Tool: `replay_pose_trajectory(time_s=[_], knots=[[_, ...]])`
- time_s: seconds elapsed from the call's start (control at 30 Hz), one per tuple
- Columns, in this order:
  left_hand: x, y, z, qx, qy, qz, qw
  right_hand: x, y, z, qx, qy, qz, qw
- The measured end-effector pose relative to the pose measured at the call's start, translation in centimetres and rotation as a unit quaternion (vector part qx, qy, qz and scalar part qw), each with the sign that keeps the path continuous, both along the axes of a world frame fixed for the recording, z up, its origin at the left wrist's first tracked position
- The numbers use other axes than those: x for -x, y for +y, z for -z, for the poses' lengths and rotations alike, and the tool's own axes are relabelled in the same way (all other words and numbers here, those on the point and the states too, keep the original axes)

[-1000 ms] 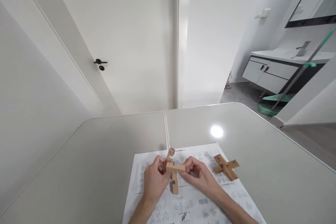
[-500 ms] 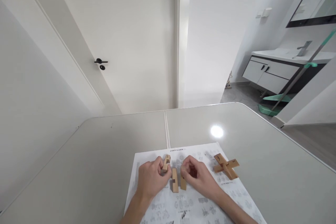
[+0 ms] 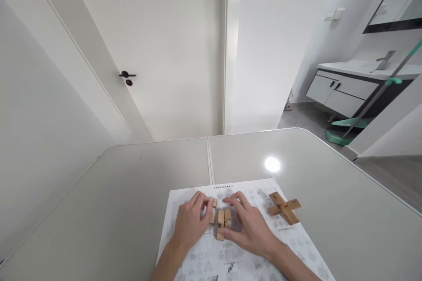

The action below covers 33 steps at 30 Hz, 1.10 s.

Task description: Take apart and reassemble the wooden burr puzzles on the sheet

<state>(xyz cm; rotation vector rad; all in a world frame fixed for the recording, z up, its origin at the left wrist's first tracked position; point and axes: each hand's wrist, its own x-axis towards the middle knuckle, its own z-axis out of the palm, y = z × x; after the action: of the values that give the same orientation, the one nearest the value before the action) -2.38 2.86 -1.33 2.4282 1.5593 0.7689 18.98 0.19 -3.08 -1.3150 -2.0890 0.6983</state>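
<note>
My left hand point(image 3: 191, 219) has its thumb and fingertips closed on a notched wooden puzzle piece point(image 3: 214, 202), partly hidden behind the fingers. Right beside it, two light wooden puzzle pieces point(image 3: 221, 217) stand close together on a printed sheet, one notched. My right hand point(image 3: 252, 226) spans them with thumb and index finger spread apart; the thumb touches the near end of the left one, and the index finger is beyond the far end. To the right, several interlocked wooden pieces form a cross shape point(image 3: 284, 207), with dark marks on top.
The printed paper sheet point(image 3: 204, 268) with small diagrams lies on a grey table point(image 3: 132, 202) with a seam down its middle. Beyond the table are a white door point(image 3: 171, 52) and, at right, a washbasin cabinet point(image 3: 343, 90) and a green dustpan point(image 3: 338, 138).
The separate piece near my right hand now stands against the middle one. My right fingers have spread from a curled grip around the pair. My left hand stays on its piece, now turned.
</note>
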Motion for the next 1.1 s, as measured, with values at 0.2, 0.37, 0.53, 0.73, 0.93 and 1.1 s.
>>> replay_pose_trajectory(time_s=[0.2,0.37,0.53,0.73,0.93,1.1], knots=[[-0.2,-0.2,-0.4,0.054,-0.040,-0.009,0.998,0.2,-0.1,0.0,-0.021,-0.021,-0.030,0.999],[-0.7,-0.4,-1.0,0.104,-0.075,-0.002,0.992,-0.1,0.4,0.4,0.025,0.048,-0.007,0.999],[-1.1,-0.7,-1.2,0.154,-0.096,0.027,0.983,-0.2,0.6,0.5,0.067,0.162,-0.050,0.983],[-1.1,-0.6,-0.9,0.077,-0.023,0.051,0.995,-0.1,0.8,1.0,0.063,0.235,-0.085,0.966],[-1.1,-0.5,-0.8,0.037,0.000,0.037,0.999,-0.5,0.8,0.4,0.083,0.223,-0.099,0.966],[-0.1,0.2,-0.8,-0.007,0.035,0.017,0.999,-0.6,0.8,0.8,0.079,0.227,-0.077,0.968]])
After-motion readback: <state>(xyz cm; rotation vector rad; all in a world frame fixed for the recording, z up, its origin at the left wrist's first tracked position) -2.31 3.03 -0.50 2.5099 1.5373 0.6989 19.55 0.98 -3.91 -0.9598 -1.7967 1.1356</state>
